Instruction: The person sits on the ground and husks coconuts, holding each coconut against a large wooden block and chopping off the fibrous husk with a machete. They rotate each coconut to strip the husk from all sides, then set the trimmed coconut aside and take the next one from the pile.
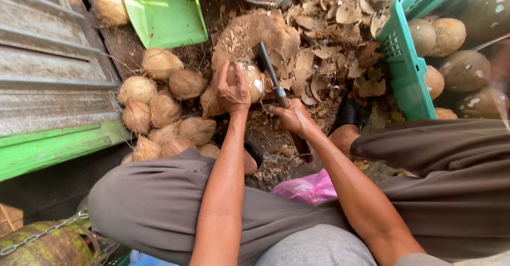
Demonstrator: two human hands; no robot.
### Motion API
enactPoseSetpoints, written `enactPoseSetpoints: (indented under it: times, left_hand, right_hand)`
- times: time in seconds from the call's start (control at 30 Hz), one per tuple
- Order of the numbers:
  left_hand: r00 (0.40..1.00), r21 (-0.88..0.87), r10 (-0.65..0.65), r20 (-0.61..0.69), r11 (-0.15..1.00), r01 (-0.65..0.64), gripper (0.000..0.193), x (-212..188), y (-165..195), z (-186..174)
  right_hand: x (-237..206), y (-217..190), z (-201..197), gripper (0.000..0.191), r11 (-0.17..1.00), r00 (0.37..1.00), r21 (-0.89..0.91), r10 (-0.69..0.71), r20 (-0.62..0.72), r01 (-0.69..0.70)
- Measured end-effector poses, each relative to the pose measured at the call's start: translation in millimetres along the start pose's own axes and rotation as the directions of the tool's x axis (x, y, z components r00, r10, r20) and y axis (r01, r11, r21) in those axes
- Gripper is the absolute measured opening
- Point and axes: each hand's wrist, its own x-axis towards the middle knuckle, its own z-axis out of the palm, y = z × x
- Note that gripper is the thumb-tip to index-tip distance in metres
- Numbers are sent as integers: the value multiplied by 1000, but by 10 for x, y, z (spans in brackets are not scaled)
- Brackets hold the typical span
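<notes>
Brown, fibrous round coconut [247,77] sits clamped in the left hand [232,92], pressed against a big husk-covered block [255,37] on the ground. Right hand [291,116] wraps tight around a steel-bladed knife [268,69], blade at the shell: paring looks underway, and the next stroke needs a controlled angle clear of the thumb. Unpeeled husky coconuts [159,112] crowd left; green plastic crate [404,69] hems right.

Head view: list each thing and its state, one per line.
Left hand: gripping a coconut, partly husked.
Right hand: gripping a knife, blade against that coconut.
Coconut pile: brown fibre on.
Green crate: holds smoother coconuts.
Husk scraps: strewn on ground.
</notes>
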Motion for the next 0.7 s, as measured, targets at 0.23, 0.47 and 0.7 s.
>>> enactPoseSetpoints:
  times: [0.23, 0.47, 0.7]
  left_hand:
    - [999, -48, -19, 35, 999, 20, 51, 2, -51, 15]
    - [999, -27, 16, 42, 1000, -15, 57, -5, 8, -17]
    - [975, 83, 158, 157, 982, -172, 88, 107, 25, -152]
  right_hand:
    - [-80, 24, -181, 35, 931, 937, 109, -341, -80, 349]
    - [191, 336, 97, 32, 973, 996, 227, 34, 86, -53]
    - [103, 101, -147, 32, 985, 992, -114, -129, -7, 127]
